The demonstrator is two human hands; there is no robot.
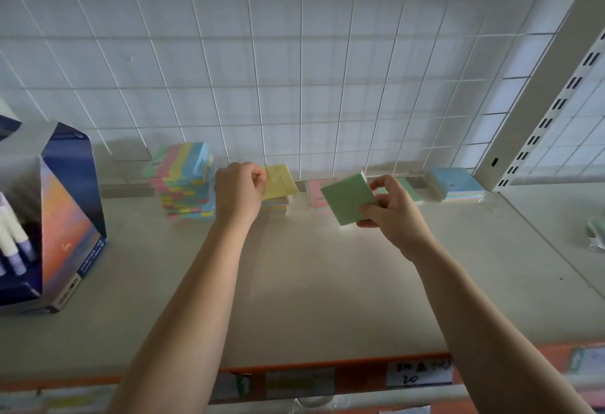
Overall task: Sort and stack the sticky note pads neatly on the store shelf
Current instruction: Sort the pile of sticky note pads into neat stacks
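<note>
Against the wire-grid shelf back, our left hand pinches a yellow pad just above a low stack, likely to square it; our right hand grips a tilted green pad, ready to sort.

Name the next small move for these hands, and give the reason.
Probably set the yellow pad flat on the short stack beneath it. The left hand pinches it tilted over that stack, while the right hand holds the green pad off any pile.
</note>
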